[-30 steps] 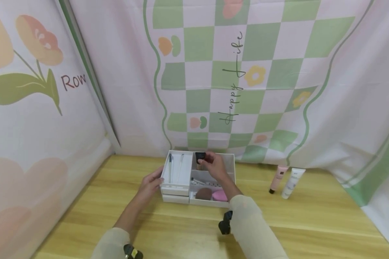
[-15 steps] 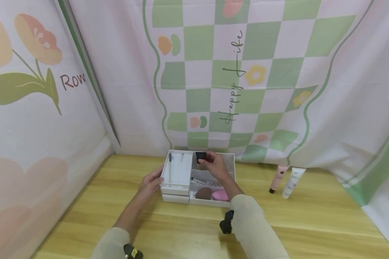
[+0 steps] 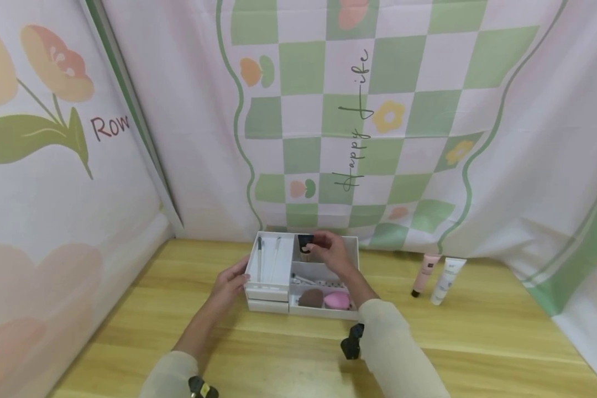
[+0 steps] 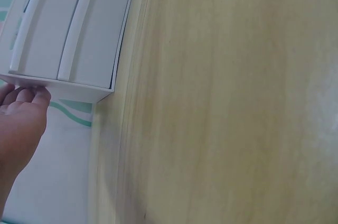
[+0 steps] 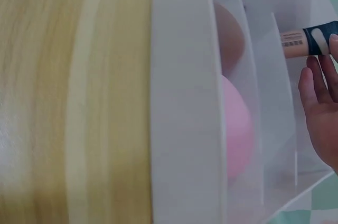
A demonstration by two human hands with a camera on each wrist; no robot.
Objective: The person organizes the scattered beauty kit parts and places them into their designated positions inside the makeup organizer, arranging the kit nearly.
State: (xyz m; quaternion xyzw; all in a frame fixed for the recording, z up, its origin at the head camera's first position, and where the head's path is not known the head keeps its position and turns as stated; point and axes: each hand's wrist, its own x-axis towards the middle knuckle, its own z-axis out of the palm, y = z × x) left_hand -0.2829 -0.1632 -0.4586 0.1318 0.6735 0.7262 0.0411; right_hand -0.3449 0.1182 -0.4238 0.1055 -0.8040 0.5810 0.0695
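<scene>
A white makeup organizer (image 3: 323, 313) with compartments and small drawers sits at the back of the table. My left hand (image 3: 232, 281) rests against its left side, and in the left wrist view its fingers (image 4: 39, 96) touch the side wall below the drawer fronts. In the back compartment my right hand (image 3: 332, 254) pinches a small foundation bottle (image 3: 305, 243) by its black cap. The right wrist view shows the bottle's beige, labelled body (image 5: 293, 44) partly inside the compartment, the thumb at the cap and the other fingers beside it.
Thin brushes (image 3: 259, 260) lie in the organizer's left tray. A brown puff (image 3: 310, 298) and a pink makeup sponge (image 3: 337, 300) fill the front compartment. Two tubes, one pink (image 3: 425, 275) and one white (image 3: 448, 281), stand to the right. A patterned curtain (image 3: 303, 116) hangs behind.
The bottle has sunk slightly into the back compartment under my right hand, and more of its cap shows between the fingers. My left hand stays at the organizer's side.
</scene>
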